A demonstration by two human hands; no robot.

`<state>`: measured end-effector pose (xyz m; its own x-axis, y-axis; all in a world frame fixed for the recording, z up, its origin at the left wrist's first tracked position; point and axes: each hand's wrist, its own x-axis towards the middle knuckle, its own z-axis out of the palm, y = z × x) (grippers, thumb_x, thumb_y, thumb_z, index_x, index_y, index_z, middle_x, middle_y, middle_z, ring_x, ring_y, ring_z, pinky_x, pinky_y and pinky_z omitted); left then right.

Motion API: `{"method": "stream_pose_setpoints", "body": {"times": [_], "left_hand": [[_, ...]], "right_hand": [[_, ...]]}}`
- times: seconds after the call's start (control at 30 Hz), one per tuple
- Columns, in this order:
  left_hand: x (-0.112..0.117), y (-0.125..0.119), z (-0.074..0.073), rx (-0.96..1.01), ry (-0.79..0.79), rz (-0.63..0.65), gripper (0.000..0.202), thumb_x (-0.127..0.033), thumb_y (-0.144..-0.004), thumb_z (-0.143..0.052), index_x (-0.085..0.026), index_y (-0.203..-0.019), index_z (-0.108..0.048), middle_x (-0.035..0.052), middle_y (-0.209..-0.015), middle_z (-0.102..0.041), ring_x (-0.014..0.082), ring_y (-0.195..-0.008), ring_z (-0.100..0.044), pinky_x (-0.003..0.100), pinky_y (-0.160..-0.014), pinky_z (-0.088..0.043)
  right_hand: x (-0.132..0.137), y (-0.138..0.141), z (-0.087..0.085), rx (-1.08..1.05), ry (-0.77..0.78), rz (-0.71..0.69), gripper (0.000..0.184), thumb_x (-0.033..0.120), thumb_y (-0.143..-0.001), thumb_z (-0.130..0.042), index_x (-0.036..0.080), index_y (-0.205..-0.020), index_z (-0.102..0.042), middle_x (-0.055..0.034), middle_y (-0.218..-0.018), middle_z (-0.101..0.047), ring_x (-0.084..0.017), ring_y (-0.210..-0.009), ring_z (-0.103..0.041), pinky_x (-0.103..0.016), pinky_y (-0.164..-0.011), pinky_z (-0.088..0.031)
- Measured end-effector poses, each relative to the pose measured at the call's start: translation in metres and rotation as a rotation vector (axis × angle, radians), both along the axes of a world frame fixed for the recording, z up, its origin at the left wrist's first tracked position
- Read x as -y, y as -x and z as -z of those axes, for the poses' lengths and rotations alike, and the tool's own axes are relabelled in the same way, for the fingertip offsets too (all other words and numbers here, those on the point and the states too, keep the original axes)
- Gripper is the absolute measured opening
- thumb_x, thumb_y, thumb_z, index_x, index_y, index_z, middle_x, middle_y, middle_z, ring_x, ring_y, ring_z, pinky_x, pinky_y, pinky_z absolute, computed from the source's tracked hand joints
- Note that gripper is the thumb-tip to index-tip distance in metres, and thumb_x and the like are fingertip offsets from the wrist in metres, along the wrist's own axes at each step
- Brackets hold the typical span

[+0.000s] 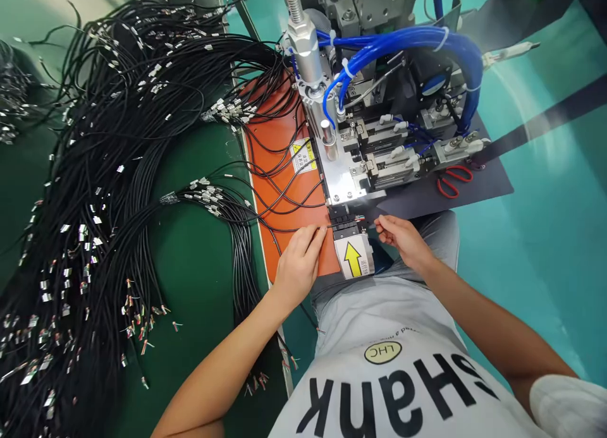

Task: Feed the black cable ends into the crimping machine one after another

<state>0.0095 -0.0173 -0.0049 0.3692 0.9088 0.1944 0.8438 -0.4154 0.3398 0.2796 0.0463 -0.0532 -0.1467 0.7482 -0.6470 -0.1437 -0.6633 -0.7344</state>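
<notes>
My left hand (298, 261) rests over the orange plate (279, 191), thumb and forefinger pinched on a thin black cable (294, 229). That cable runs right across a dark slotted holder (345, 223), and its end shows bare coloured wires (360, 218). Just right of those wires is my right hand (401, 237), fingers curled and thumb against forefinger. Whatever it may hold is too small to make out. Below the holder sits a white block (353, 258) with a yellow arrow. Other black cables cross the orange plate into the machine (341, 179).
Large bundles of black cables (118, 109) with silvery ends cover the green table (190, 337) at left. Blue air hoses (408, 36) arch over the metal cylinders. Red-handled scissors (453, 181) lie on a dark sheet (488, 179) at right.
</notes>
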Motion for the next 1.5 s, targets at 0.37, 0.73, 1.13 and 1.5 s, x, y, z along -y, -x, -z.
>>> {"method": "stream_pose_setpoints", "body": {"times": [0.37, 0.73, 1.13, 1.5], "left_hand": [[-0.028, 0.013, -0.046, -0.073, 0.146, 0.072, 0.043, -0.015, -0.098, -0.038, -0.009, -0.139, -0.048, 0.0208, -0.147, -0.047, 0.028, -0.133, -0.049, 0.043, -0.105, -0.049], [0.045, 0.031, -0.064, -0.256, -0.03, 0.582, 0.014, -0.015, -0.09, -0.054, -0.018, -0.091, -0.068, 0.0036, -0.083, -0.065, 0.0192, -0.082, -0.058, 0.035, -0.095, -0.045], [0.046, 0.025, -0.073, -0.172, -0.078, 0.52, 0.034, -0.008, -0.086, -0.051, -0.02, -0.114, -0.065, 0.0042, -0.09, -0.067, 0.0205, -0.085, -0.06, 0.038, -0.094, -0.045], [0.04, 0.01, -0.092, -0.176, -0.068, 0.523, 0.027, -0.007, -0.092, -0.047, -0.017, -0.109, -0.065, 0.0051, -0.088, -0.066, 0.0196, -0.086, -0.062, 0.039, -0.088, -0.05]], "right_hand": [[0.011, -0.01, -0.013, -0.012, -0.021, 0.023, 0.033, 0.049, -0.076, -0.079, 0.02, -0.089, -0.073, -0.0008, -0.081, -0.059, -0.011, -0.063, -0.051, -0.023, -0.055, -0.041], [0.022, -0.019, -0.044, -0.04, -0.112, -0.06, 0.036, 0.055, -0.079, -0.073, 0.02, -0.083, -0.069, -0.0003, -0.077, -0.061, -0.012, -0.061, -0.051, -0.027, -0.061, -0.041], [0.04, -0.028, -0.076, -0.056, -0.238, -0.099, 0.039, 0.056, -0.083, -0.069, 0.018, -0.082, -0.065, 0.0009, -0.075, -0.058, -0.011, -0.06, -0.048, -0.027, -0.063, -0.035], [0.047, -0.024, -0.105, -0.017, -0.303, -0.178, 0.039, 0.056, -0.086, -0.066, 0.018, -0.079, -0.06, 0.0021, -0.07, -0.055, -0.012, -0.059, -0.046, -0.028, -0.064, -0.034]]}}
